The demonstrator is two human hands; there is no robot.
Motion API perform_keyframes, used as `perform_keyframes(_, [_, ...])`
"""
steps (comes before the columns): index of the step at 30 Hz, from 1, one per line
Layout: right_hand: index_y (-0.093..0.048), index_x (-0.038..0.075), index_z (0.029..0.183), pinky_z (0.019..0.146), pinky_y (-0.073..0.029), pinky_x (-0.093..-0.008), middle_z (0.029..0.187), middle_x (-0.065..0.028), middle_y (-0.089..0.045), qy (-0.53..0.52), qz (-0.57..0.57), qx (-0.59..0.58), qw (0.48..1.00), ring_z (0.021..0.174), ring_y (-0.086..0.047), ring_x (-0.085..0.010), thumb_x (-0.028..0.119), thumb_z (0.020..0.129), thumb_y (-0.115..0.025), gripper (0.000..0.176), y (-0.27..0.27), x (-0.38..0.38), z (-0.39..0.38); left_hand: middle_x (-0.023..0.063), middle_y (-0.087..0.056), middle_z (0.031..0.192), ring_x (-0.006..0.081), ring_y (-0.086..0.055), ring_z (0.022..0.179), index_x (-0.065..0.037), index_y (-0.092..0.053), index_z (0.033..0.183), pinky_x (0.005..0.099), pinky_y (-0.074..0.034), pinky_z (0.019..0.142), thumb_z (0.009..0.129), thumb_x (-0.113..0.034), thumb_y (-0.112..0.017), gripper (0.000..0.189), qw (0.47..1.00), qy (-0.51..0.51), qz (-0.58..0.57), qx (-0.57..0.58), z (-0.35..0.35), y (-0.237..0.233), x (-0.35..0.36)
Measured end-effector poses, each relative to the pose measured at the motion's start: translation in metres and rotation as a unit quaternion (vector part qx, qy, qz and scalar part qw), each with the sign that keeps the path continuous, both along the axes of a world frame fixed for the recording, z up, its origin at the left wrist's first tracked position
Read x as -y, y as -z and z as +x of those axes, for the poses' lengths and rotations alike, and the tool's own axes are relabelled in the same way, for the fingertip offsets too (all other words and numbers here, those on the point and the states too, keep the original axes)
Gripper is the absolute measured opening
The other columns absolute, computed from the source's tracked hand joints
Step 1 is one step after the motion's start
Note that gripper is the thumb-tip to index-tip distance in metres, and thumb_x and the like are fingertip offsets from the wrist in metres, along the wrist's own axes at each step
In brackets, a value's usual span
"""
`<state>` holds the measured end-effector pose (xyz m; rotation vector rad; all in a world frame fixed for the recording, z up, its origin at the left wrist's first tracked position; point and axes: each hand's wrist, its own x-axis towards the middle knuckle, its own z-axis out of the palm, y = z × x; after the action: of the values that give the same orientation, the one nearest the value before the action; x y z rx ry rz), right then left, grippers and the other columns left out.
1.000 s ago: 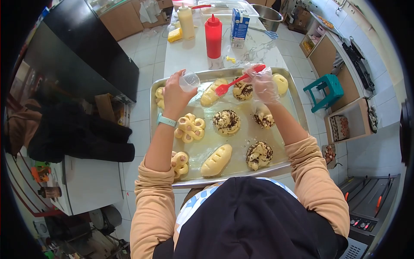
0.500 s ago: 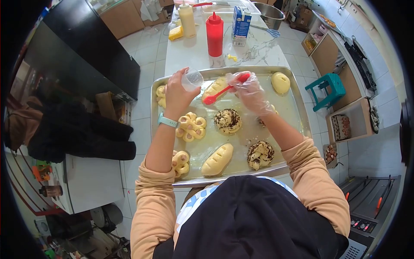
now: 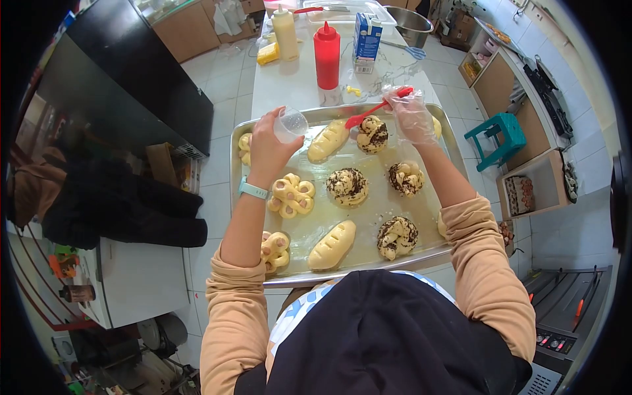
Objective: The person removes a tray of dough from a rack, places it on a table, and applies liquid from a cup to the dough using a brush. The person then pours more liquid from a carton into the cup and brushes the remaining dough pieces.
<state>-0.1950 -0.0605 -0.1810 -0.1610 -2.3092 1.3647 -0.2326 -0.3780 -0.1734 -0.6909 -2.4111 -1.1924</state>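
Note:
My left hand [image 3: 271,141], with a pale green watch band at the wrist, grips a small clear plastic cup [image 3: 293,126]. My right hand [image 3: 411,117], in a clear plastic glove, is closed around a red pastry brush [image 3: 378,107]. The brush head is at the far end of a slashed oval dough loaf [image 3: 328,141], beside a chocolate-speckled twisted bun [image 3: 373,136]. Below my hands on the metal baking tray [image 3: 309,220] lie a flower-shaped sausage bun [image 3: 291,195], another slashed loaf [image 3: 332,245] and more speckled buns [image 3: 347,187].
Behind the tray, a red squeeze bottle [image 3: 327,59], a milk carton [image 3: 367,43] and a cream-coloured bottle [image 3: 286,33] stand on the marble table [image 3: 276,85]. A whisk [image 3: 415,51] lies at the right. A green stool [image 3: 497,141] is on the floor.
My right hand has moved right and away from me with the brush, uncovering speckled buns. The brush head has shifted from over the loaf's middle to its far end. My left hand barely moves.

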Motion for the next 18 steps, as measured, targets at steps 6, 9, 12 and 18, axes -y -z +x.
perform_keyframes(6, [-0.063,0.003,0.097,0.071,-0.051,-0.0342,0.084,-0.0137,-0.067,0.006,0.276,-0.142,0.95,0.077,-0.066,-0.0233,0.013,0.091,-0.059,0.012,-0.007,0.031,0.018,0.0139,-0.063,0.116,0.0309,-0.056,0.112,-0.004,-0.058,0.121,0.0411,-0.044,0.097,0.062,-0.021,-0.08,0.065,1.0,0.0,-0.001,0.005,0.003,-0.001,0.002])
perform_keyframes(9, [-0.063,0.004,0.096,0.072,-0.051,-0.0324,0.088,-0.0111,-0.065,-0.103,0.064,-0.126,0.985,0.083,-0.064,-0.0201,0.007,0.093,-0.056,0.009,-0.011,0.058,0.043,0.0139,-0.063,0.116,0.0308,-0.056,0.112,-0.004,-0.058,0.121,0.0408,-0.044,0.098,0.062,-0.021,-0.08,0.065,1.0,-0.002,-0.005,0.007,0.005,-0.002,0.005])
perform_keyframes(12, [-0.06,0.004,0.099,0.074,-0.051,-0.0305,0.095,-0.0091,-0.062,-0.138,0.389,-0.114,0.904,0.086,-0.062,-0.0166,0.003,0.093,-0.055,0.007,-0.014,0.063,0.068,0.0143,-0.063,0.116,0.0305,-0.056,0.112,-0.004,-0.058,0.121,0.0403,-0.044,0.098,0.062,-0.02,-0.08,0.066,1.0,0.0,-0.002,0.006,0.006,0.0,0.01])
perform_keyframes(18, [-0.057,0.005,0.099,0.077,-0.053,-0.0316,0.093,-0.0074,-0.063,-0.172,-0.091,-0.242,0.95,0.086,-0.062,-0.0181,0.001,0.093,-0.057,0.007,-0.061,0.067,0.086,0.0152,-0.064,0.112,0.0277,-0.061,0.105,-0.002,-0.056,0.122,0.0368,-0.047,0.093,0.062,-0.018,-0.082,0.067,0.996,0.042,0.042,0.061,0.015,-0.002,0.012])
